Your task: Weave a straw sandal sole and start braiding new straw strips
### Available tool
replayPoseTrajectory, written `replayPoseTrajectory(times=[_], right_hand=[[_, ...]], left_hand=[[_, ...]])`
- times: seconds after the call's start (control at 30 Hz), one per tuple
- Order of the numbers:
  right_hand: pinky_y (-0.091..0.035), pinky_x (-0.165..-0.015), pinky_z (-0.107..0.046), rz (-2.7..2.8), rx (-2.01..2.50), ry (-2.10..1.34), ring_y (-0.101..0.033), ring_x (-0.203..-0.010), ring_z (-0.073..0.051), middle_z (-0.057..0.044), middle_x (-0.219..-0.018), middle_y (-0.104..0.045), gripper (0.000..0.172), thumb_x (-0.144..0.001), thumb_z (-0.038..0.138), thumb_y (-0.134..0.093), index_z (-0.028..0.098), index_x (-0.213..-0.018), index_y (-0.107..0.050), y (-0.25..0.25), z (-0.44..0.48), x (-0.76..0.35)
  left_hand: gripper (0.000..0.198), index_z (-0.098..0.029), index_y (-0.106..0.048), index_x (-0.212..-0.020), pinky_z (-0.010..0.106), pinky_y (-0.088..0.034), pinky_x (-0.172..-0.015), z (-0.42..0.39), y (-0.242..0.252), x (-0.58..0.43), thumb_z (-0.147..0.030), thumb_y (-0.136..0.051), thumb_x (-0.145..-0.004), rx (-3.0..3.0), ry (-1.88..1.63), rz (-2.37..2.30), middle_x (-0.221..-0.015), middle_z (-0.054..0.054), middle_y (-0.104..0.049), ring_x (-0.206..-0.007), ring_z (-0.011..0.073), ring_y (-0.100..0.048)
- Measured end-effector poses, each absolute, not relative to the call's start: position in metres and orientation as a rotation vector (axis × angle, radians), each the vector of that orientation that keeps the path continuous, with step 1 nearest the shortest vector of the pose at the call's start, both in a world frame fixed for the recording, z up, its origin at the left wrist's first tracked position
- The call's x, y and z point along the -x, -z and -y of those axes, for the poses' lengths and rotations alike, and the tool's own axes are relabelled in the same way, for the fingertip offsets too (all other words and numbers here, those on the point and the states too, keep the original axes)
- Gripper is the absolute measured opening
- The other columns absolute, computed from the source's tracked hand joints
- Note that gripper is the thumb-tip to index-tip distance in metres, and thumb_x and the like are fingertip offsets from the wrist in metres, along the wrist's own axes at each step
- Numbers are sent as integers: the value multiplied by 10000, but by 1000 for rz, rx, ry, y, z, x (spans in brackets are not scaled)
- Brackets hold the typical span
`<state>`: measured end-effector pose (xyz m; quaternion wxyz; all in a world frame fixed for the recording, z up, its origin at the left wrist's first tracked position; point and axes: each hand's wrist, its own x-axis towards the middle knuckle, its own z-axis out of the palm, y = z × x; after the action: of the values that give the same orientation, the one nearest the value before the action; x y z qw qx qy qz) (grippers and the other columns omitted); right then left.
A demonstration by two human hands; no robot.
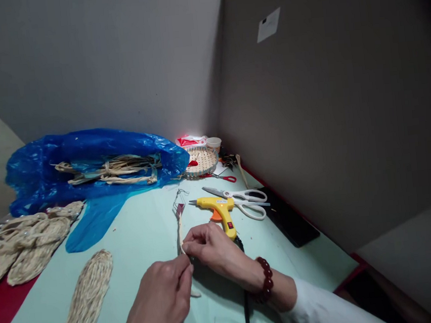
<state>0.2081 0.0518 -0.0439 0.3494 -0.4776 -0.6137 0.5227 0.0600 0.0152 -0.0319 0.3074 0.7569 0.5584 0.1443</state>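
Between my two hands runs a thin, pale strip of plant fibre (180, 229). My left hand (160, 294) pinches it from the near side, thumb against the fingers. Just beyond, my right hand (213, 248), with dark red beads at the wrist, grips the same strip between thumb and forefinger. The far end of the strip meets a small dark red piece (180, 210) beside a bent wire (179, 198). A yellow glue gun (220, 209) lies right behind my right hand. To the left rests a woven straw sole (86, 303).
White-handled scissors (244, 198) and a black phone (292, 220) lie to the right. A blue plastic bag (95, 142) holding dried fibre bundles (124, 166) stands at the back. Woven slippers (36, 244) sit at left; a round woven basket (201, 161) is in the far corner.
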Motion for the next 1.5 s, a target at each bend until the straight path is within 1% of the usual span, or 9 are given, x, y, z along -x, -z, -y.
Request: replayPoseTrajectory(times=[0.23,0.33,0.43,0.53,0.63,0.83,1.13,1.3,1.5], right_hand=[[-327,-512,-208,1385,1127,-1619,-455,-532,-90,8,-606,-589,69,-719,191,-624,134,-680,-631,40,-52,-206],[-239,-451,-202,1344,1107,-1665,-344,-458,-64,19,-561,-586,71,-720,179,-611,138,-662,-610,38,-51,-206],[-192,-431,-208,1345,1072,-1701,-278,-434,-61,15,-550,-603,72,-740,158,-568,137,-687,-611,35,-49,-206],[-206,-435,-205,1358,1037,-1730,-315,-439,-66,4,-582,-636,81,-741,121,-525,144,-721,-600,35,-48,-206],[-211,-435,-209,1403,1047,-1738,-324,-434,-68,-1,-590,-647,95,-745,112,-511,146,-721,-597,36,-49,-207],[-249,-475,-219,1544,1136,-1601,-367,-466,-81,8,-594,-654,27,-770,166,-596,156,-746,-600,44,-50,-209],[-275,-496,-214,1729,1111,-1490,-434,-527,-103,-19,-619,-693,60,-820,154,-518,167,-784,-563,49,-50,-208],[-312,-539,-237,1862,1124,-1371,-498,-592,-136,-54,-700,-717,125,-888,230,-508,159,-817,-582,47,-48,-211],[-346,-621,-291,2118,1190,-1106,-573,-674,-193,-49,-746,-730,218,-928,293,-521,182,-758,-601,42,-47,-218]], left_hand=[[326,-238,-421,-609,337,-276,-604,-16,31,-57,-374,-363,-899,-2051,-284,-1434,-615,30,-590,-592,207,-505],[437,-228,-456,-568,308,-313,-593,-24,22,-47,-528,-400,-881,-1894,-449,-1504,-595,9,-553,-611,188,-490],[379,-218,-572,-742,279,-362,-575,-36,25,-40,-559,-443,-847,-1637,-658,-1531,-669,2,-590,-608,173,-517],[397,-224,-541,-745,264,-279,-388,-45,39,-43,-583,-393,-827,-1505,-544,-1384,-477,-51,-485,-354,130,-377],[383,-240,-459,-640,245,-199,-354,-49,48,-47,-577,-397,-812,-1447,-532,-1309,-433,-92,-353,-336,94,-230],[364,-206,-488,-566,248,-298,-514,-49,47,-45,-459,-478,-828,-1548,-641,-1258,-533,-24,-494,-537,129,-404],[299,-182,-585,-634,274,-344,-554,-47,52,-41,-389,-506,-835,-1534,-658,-1307,-561,-8,-593,-545,141,-471],[269,-186,-557,-645,254,-362,-494,-42,41,-47,-312,-514,-878,-1506,-628,-1345,-522,-53,-548,-470,110,-455],[255,-150,-651,-822,333,-531,-658,-38,39,-51,-385,-594,-905,-1656,-590,-1514,-773,-6,-666,-686,149,-637]])
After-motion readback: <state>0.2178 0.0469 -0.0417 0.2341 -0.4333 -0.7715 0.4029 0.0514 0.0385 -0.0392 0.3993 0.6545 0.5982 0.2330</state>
